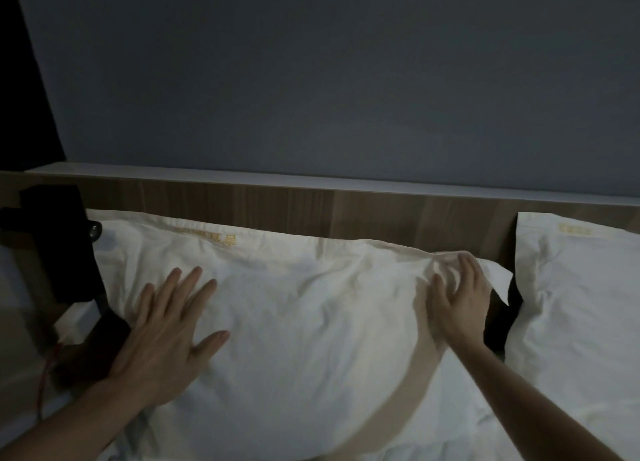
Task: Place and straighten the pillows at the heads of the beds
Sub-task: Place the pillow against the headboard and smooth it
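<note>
Head view: a white pillow (294, 304) lies across the head of the bed, its far edge against the wooden headboard (311, 207), and both hands rest on it. The left hand (166, 325) lies flat on the pillow's left part, fingers straight and spread, palm down on the cloth, holding nothing. The right hand (460, 294) is on the pillow's right end, near its far right corner; its fingers are bent into the cloth, which is bunched into folds under the fingertips, so it appears to be gripping the pillowcase there.

The pillow is plump in the middle and creased, with a flat flange edge along the headboard side and faint yellow embroidery (214, 237) near that edge. Its right corner flap hangs over a dark gap.

A second white pillow (581, 304) lies to the right across that gap, also against the headboard, with the same yellow mark near its top. At the left, beside the first pillow, a dark object (59, 249) whose nature is unclear stands by the headboard, with a red cord (46, 377) below it. A grey wall (311, 79) rises behind.
</note>
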